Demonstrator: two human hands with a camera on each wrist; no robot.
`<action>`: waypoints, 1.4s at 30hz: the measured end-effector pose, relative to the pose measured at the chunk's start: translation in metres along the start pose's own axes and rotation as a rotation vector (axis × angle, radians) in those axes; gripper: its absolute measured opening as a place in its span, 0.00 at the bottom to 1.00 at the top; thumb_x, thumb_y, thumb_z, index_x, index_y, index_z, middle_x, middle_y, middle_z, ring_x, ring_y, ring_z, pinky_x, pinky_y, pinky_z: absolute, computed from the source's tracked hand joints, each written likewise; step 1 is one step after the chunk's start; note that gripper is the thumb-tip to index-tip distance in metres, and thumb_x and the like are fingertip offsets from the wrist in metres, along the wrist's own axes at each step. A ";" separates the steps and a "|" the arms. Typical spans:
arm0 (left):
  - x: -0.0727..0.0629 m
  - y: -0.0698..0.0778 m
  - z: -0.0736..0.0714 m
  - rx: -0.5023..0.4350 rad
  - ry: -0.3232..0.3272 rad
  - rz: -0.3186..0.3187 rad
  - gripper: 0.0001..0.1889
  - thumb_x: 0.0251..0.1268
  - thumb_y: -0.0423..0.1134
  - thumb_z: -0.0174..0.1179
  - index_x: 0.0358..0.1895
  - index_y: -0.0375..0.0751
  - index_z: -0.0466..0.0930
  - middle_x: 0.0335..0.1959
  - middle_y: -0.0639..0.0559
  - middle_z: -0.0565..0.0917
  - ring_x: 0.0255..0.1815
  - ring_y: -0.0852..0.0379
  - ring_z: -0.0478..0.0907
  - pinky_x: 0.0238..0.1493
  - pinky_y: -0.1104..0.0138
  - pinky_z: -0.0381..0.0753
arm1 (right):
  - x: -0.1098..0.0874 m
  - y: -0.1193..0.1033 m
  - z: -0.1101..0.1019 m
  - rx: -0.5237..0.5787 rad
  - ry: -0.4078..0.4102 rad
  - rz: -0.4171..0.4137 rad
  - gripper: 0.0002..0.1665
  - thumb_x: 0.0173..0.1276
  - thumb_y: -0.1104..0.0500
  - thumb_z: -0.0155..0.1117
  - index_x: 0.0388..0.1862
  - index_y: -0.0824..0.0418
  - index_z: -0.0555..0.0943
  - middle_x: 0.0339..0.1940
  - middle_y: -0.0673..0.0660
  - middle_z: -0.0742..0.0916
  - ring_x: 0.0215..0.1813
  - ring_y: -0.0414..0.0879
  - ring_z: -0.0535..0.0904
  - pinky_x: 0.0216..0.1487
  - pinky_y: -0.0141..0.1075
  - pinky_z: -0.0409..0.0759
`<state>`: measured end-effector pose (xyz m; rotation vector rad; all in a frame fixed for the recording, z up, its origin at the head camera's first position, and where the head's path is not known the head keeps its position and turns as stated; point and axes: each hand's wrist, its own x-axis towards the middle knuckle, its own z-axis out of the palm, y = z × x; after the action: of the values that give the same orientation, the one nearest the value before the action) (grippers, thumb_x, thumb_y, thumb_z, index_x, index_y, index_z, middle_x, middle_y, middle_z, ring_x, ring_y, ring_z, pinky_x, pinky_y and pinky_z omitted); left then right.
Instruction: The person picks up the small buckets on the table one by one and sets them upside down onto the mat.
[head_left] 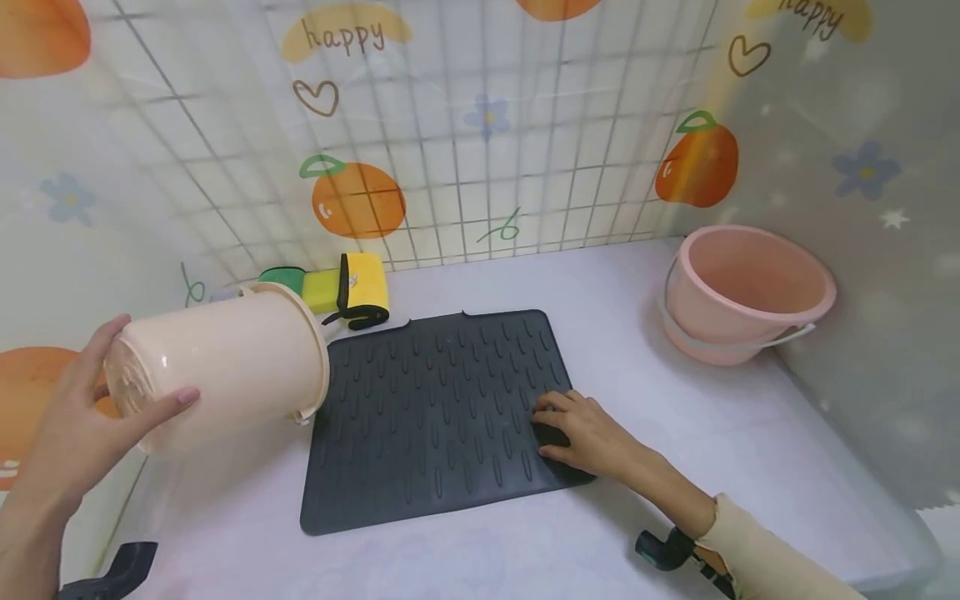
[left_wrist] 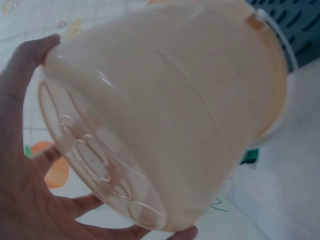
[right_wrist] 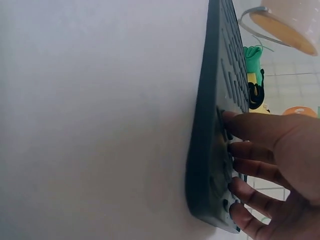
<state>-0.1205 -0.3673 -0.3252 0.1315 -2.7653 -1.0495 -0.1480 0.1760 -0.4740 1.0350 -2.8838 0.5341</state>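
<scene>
My left hand [head_left: 71, 429] grips a cream plastic bucket [head_left: 232, 358] around its base, thumb on one side and fingers on the other. The bucket lies tipped on its side in the air, its mouth facing right over the left edge of a dark grey ridged mat [head_left: 431, 417]. Up close in the left wrist view, the ringed base [left_wrist: 92, 160] of the bucket faces the palm. My right hand [head_left: 588, 433] rests its spread, slightly bent fingertips on the right part of the mat. The right wrist view has the same fingers [right_wrist: 255, 167] touching the ridged surface.
A pink bucket [head_left: 727, 329] with a pale handle stands at the back right. Behind the mat lie a yellow folded cloth item [head_left: 367, 283] with black edging and a green one [head_left: 281, 277]. A wire grid [head_left: 457, 192] under printed sheeting backs the white-covered table [head_left: 420, 571].
</scene>
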 end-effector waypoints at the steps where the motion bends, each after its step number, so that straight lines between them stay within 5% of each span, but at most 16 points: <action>1: 0.002 0.001 -0.001 0.025 -0.011 0.001 0.57 0.58 0.47 0.73 0.78 0.78 0.37 0.82 0.46 0.43 0.65 0.29 0.54 0.42 0.37 0.72 | 0.000 0.000 0.000 -0.003 -0.001 0.003 0.27 0.58 0.52 0.79 0.54 0.62 0.85 0.56 0.53 0.80 0.55 0.52 0.75 0.44 0.43 0.73; 3: 0.007 0.004 -0.001 0.056 -0.033 0.008 0.57 0.58 0.50 0.73 0.79 0.77 0.36 0.81 0.41 0.42 0.64 0.24 0.53 0.45 0.28 0.62 | 0.000 0.000 0.000 -0.007 -0.006 0.007 0.27 0.58 0.52 0.79 0.54 0.62 0.85 0.56 0.53 0.80 0.55 0.51 0.74 0.45 0.43 0.73; 7: 0.018 0.010 0.001 0.077 -0.093 0.024 0.56 0.59 0.52 0.71 0.79 0.76 0.35 0.80 0.37 0.43 0.63 0.21 0.56 0.41 0.30 0.69 | 0.001 0.001 0.000 -0.007 -0.010 0.007 0.27 0.59 0.52 0.79 0.54 0.62 0.85 0.56 0.53 0.80 0.56 0.51 0.74 0.45 0.43 0.73; 16: 0.035 0.030 0.019 0.100 -0.250 0.072 0.56 0.60 0.58 0.69 0.81 0.65 0.35 0.78 0.31 0.50 0.70 0.26 0.53 0.49 0.25 0.63 | 0.001 0.000 0.002 0.000 -0.012 -0.005 0.27 0.59 0.52 0.78 0.54 0.62 0.85 0.57 0.54 0.80 0.55 0.52 0.74 0.45 0.44 0.74; 24: 0.051 0.050 0.033 0.212 -0.281 0.117 0.56 0.59 0.63 0.67 0.82 0.51 0.41 0.72 0.24 0.59 0.65 0.25 0.59 0.49 0.27 0.66 | 0.002 0.001 0.001 0.008 -0.023 0.005 0.26 0.60 0.51 0.77 0.55 0.61 0.85 0.58 0.54 0.80 0.56 0.51 0.74 0.46 0.44 0.74; 33: 0.066 0.083 0.046 0.366 -0.361 0.078 0.60 0.56 0.72 0.62 0.82 0.44 0.41 0.72 0.18 0.51 0.68 0.20 0.51 0.54 0.27 0.63 | 0.001 0.002 0.002 0.012 0.003 -0.008 0.26 0.58 0.53 0.79 0.54 0.62 0.85 0.56 0.54 0.80 0.55 0.52 0.74 0.45 0.46 0.75; 37: 0.073 0.095 0.054 0.369 -0.390 0.082 0.60 0.55 0.73 0.62 0.81 0.44 0.42 0.70 0.17 0.53 0.66 0.21 0.54 0.51 0.29 0.69 | 0.001 0.003 0.001 0.016 -0.002 -0.002 0.26 0.59 0.52 0.79 0.54 0.62 0.85 0.56 0.54 0.80 0.55 0.52 0.74 0.45 0.45 0.74; 42: 0.082 0.106 0.064 0.405 -0.433 0.080 0.62 0.53 0.77 0.58 0.82 0.45 0.40 0.72 0.19 0.51 0.69 0.22 0.51 0.53 0.28 0.65 | 0.001 0.003 0.002 0.022 -0.010 0.007 0.26 0.59 0.52 0.78 0.54 0.62 0.85 0.57 0.54 0.80 0.55 0.53 0.74 0.46 0.46 0.74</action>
<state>-0.2155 -0.2589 -0.2907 -0.1742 -3.3086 -0.5316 -0.1507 0.1768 -0.4768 1.0344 -2.8976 0.5634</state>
